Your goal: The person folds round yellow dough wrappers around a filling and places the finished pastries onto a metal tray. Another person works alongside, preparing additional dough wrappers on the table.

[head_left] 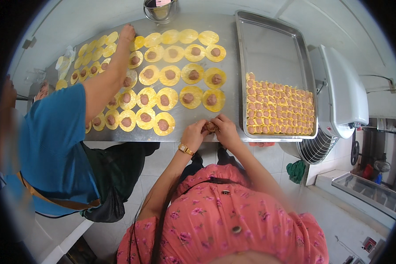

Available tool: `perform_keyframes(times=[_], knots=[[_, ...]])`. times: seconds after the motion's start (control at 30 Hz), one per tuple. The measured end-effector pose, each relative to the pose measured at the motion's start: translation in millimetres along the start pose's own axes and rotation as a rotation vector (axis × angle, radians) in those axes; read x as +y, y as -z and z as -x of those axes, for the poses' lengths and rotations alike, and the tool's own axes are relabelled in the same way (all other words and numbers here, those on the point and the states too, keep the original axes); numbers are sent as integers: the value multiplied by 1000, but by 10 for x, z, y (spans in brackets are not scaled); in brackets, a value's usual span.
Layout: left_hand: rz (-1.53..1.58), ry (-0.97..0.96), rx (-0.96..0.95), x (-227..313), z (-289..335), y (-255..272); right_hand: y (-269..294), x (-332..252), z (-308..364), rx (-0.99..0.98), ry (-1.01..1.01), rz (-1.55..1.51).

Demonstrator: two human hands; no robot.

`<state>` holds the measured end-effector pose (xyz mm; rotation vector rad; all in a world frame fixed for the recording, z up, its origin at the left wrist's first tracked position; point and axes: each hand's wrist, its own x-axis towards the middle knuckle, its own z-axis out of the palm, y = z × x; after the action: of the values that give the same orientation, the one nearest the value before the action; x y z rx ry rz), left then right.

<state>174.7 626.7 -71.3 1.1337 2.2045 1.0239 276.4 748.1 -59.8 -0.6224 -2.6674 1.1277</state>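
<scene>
Between the fingers of my left hand (pixel 195 134) and my right hand (pixel 226 131) is a small dumpling (pixel 211 127), a wrapper gathered around pinkish filling. Both hands are closed on it at the near edge of the metal table. Beyond and to the left lie rows of round yellow wrappers (pixel 164 125), most topped with a ball of pinkish filling (pixel 188 98). The farthest row shows bare wrappers (pixel 208 38). To the right, a large metal tray (pixel 275 42) holds packed rows of open-topped dumplings (pixel 279 108) in its near half.
At my left a co-worker in a blue shirt (pixel 57 136) reaches across the wrappers with one hand (pixel 127 33). A metal bucket (pixel 160 11) stands at the table's far edge. A white machine (pixel 341 88) with a wire guard (pixel 321 147) stands right of the tray.
</scene>
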Motion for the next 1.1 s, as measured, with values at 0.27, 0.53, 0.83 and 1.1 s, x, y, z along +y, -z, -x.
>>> perform_keyframes(times=[0.27,0.53,0.83,1.1], knots=[[-3,-20,56,42,-28,18,24,-84,14,40,13,-26],[36,-45,72,24,-57,19,34,-46,-46,83,40,-81],[95,8,70,20,-66,-17,63,14,-150,-18,40,-135],[290,154,155,-23,80,21,141,-26,-95,-81,176,66]])
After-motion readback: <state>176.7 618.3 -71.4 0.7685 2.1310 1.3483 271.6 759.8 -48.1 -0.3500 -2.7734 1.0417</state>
